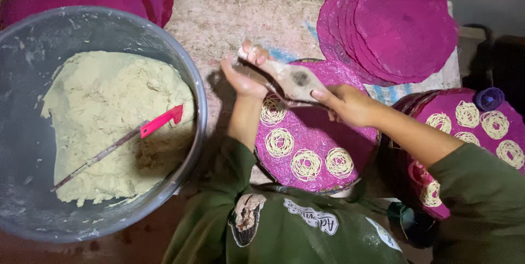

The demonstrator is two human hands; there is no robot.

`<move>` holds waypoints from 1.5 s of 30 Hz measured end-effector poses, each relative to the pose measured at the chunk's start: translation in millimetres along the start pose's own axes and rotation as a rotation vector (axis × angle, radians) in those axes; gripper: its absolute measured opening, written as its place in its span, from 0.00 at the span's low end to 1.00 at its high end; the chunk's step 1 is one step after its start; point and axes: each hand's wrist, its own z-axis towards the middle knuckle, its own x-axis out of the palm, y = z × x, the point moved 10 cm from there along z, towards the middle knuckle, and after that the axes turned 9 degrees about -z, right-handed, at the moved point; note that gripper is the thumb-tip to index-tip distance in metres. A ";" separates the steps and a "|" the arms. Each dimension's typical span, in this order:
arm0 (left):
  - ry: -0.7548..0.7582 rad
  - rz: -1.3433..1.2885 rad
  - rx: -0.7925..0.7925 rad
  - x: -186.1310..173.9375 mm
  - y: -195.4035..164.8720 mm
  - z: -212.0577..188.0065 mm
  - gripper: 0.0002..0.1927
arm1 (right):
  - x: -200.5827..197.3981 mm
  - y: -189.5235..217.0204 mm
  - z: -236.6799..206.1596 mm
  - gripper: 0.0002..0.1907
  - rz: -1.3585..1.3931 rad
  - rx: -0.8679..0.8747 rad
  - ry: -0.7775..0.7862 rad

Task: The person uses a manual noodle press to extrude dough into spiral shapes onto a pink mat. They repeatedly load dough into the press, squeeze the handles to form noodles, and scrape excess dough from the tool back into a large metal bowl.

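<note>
Dough-dusted press (pixel 292 80), a flat wooden two-handled tool gone pale with flour, sits between our two hands above the round magenta woven mat (pixel 317 138). Nearest to us, that mat already carries four coils of thin pale noodle strands (pixel 306 164) along its near and left edge, each apart from its neighbour; the far right part of it is bare. To do this pressing well, we judge that the press should stay level over a bare patch and circle slowly, so the strands fall as a round nest and do not overlap a coil already laid.

Our left hand (pixel 243 75) is closed around the far handle, fingers curled over its end. Our right hand (pixel 350 102) grips the near handle from the side. Even pressure from both seems wise, so the strands come out at one thickness. Whether strands are leaving the press just now we cannot tell, since its underside is hidden.

To the left stands the big grey plastic tub (pixel 199 94) of cream-coloured dough (pixel 104 111), with a red-bladed spatula (pixel 158 122) lying in it. To the right, a second magenta mat (pixel 459 132) holds more coils. Farther off, a stack of bare magenta mats (pixel 399 23) lies fanned on the table.
</note>
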 end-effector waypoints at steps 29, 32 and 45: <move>-0.168 0.579 -0.183 13.3 3.4 -83.6 0.36 | 60.5 -86.1 -49.8 0.36 0.374 -0.098 0.126; -0.118 0.122 -0.261 28.2 56.9 -78.6 0.33 | 76.0 -86.1 -86.4 0.37 0.468 0.000 0.314; -0.090 0.032 -0.206 -19.7 81.8 -68.5 0.27 | 53.4 -66.0 -101.9 0.42 0.048 0.051 0.005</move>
